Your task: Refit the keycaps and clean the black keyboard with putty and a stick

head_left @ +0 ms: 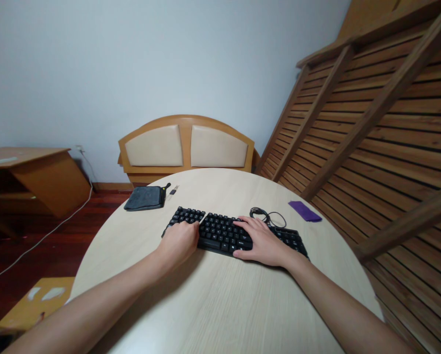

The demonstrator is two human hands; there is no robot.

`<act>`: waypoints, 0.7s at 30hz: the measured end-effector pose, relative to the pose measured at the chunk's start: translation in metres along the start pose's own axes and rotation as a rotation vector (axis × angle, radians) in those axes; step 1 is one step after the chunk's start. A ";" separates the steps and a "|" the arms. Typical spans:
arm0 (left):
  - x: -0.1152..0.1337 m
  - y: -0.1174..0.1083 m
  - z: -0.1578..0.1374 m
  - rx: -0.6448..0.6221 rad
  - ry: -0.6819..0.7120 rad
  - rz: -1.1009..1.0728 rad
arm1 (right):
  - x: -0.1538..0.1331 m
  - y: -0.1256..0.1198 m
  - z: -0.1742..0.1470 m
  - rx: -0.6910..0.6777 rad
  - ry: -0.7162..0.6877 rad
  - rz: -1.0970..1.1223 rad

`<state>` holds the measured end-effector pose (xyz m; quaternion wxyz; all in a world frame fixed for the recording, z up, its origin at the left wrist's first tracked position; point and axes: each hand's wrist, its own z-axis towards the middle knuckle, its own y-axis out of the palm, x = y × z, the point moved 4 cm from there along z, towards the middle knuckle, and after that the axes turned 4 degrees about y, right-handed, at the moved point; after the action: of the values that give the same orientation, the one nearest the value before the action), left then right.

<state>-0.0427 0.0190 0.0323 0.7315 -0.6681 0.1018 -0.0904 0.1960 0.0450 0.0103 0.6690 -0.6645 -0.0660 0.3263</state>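
A black computer keyboard [220, 233] lies across the middle of the round table. My left hand [181, 240] is closed in a fist over its left part, gripping a thin pale stick [203, 218] that pokes out above the fingers toward the keys. What the stick's lower end looks like is hidden. My right hand [262, 242] rests on the right part of the keyboard with its fingers spread, the thumb at the front edge and fingertips on the keys. Behind that hand lies the keyboard's coiled black cable [268, 215].
On the round table [220, 305], a dark grey cloth or pouch [144, 197] and a small dark item with a metal end [173, 190] lie at the back left. A folded purple cloth [305, 211] is at the right. Wooden slats [390, 147] lean close to the table's right side.
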 end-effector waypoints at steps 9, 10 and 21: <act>-0.005 -0.002 -0.020 0.006 0.002 0.018 | 0.002 0.001 0.000 0.001 -0.008 -0.005; -0.005 -0.002 -0.022 0.005 0.004 0.022 | 0.002 0.001 0.000 0.003 -0.010 -0.002; -0.001 0.009 -0.004 0.088 0.105 0.055 | 0.001 0.001 0.000 0.015 -0.011 -0.011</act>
<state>-0.0443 0.0166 0.0226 0.7562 -0.6264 0.1543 -0.1093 0.1965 0.0458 0.0093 0.6752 -0.6575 -0.0708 0.3268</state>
